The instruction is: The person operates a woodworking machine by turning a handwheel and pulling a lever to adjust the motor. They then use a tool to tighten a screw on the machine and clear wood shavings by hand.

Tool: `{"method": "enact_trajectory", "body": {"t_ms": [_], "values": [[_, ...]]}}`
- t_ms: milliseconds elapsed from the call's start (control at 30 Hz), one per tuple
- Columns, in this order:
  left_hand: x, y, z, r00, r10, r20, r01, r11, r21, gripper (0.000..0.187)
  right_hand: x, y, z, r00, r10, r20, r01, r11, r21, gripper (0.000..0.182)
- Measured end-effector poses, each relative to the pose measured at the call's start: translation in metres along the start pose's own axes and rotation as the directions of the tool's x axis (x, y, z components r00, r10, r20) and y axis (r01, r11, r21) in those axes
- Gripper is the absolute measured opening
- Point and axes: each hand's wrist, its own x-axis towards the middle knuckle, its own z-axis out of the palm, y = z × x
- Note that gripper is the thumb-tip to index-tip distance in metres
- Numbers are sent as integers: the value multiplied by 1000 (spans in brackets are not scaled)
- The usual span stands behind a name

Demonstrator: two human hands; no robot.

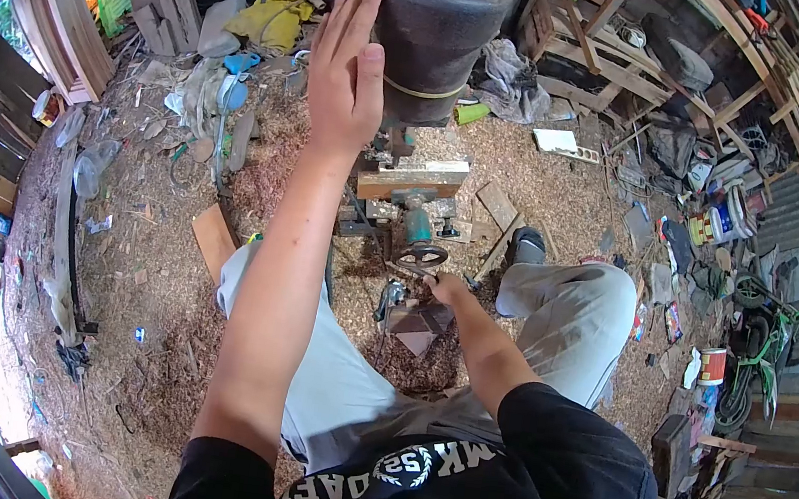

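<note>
My left hand [345, 86] is raised with its fingers stretched out flat, palm beside the dark motor housing [438, 33] of an upright machine, overlapping its left side in this view. The housing has a perforated round top and a yellowish band near its lower end. Below it, a light wooden block [414, 180] lies across the machine's vise area. Between my knees, my right hand [449, 291] is closed around the handle of a dark handwheel [419, 255], its fingers partly hidden. A green metal part [417, 224] sits just behind the wheel.
Wood shavings [162, 289] cover the ground. Scrap boards [498, 205] lie right of the machine, and another board [214, 240] is by my left leg. Wooden frames [597, 53] stand at the back right. A small green bicycle [760, 348] leans along the right wall.
</note>
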Motion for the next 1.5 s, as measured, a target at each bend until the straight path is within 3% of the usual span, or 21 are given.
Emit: {"method": "enact_trajectory", "body": {"t_ms": [233,300,367,433,500,633,700,733,767,833,867,933,1000,1067,1133,1233,1300,1333,1433,1500], "values": [[0,-2,-3,1000,-21,22,20,999,31,52,-8,-4,1,995,8,-97,-10,1000,-11,69],[2,1,-6,999,-27,31,26,999,34,53,-6,0,7,998,26,-54,-24,999,26,67],[3,2,-8,998,-38,41,36,998,46,55,-13,4,21,975,-7,-224,18,999,46,72],[1,3,-6,998,-51,36,49,998,51,54,-15,12,35,982,5,-189,7,998,63,72],[-2,4,-6,997,-60,47,57,996,63,54,-16,23,60,911,-33,-411,59,997,52,68],[-6,0,-2,994,-103,20,102,994,32,53,-32,21,57,922,39,-385,34,983,179,68],[-8,1,-3,991,-130,24,129,991,43,55,-51,16,24,949,-58,-310,68,997,22,62],[-9,3,-2,990,-140,19,139,989,54,57,-42,21,11,916,-120,-382,74,988,-133,53],[-9,4,-1,989,-146,14,145,987,62,59,-44,12,-24,951,-40,-307,-12,986,-165,37],[-9,6,0,994,-109,16,109,994,27,62,-23,22,-80,837,-176,-519,195,981,-17,24],[-9,10,-2,992,-121,44,120,992,33,63,-19,12,-117,726,-187,-662,234,972,-18,24],[-8,14,-4,990,-118,76,115,993,34,64,-11,-19,-196,563,-79,-823,221,973,57,26],[-6,15,-4,996,-75,58,71,996,62,63,-18,-65,-280,309,-109,-945,385,923,20,29],[-5,17,-5,998,-39,45,34,995,94,62,-7,-103,-361,289,-132,-948,647,757,92,30],[-3,17,-5,997,-75,36,71,992,107,63,-40,-172,-430,314,-115,-942,873,425,239,30],[-3,15,-2,996,-76,46,70,989,130,66,-62,-251,-514,227,-112,-968,928,326,180,35],[-3,13,5,999,-34,5,33,993,113,69,-69,-298,-562,151,-29,-988,889,440,123,42],[-2,13,7,1000,-20,-14,21,995,95,72,-73,-317,-581,61,5,-998,854,517,55,48],[-5,12,10,998,-43,41,37,989,145,75,-83,-360,-624,138,144,-980,727,657,199,57],[-6,12,12,996,-69,59,61,990,126,76,-34,-368,-652,149,201,-968,668,701,249,57]]}}
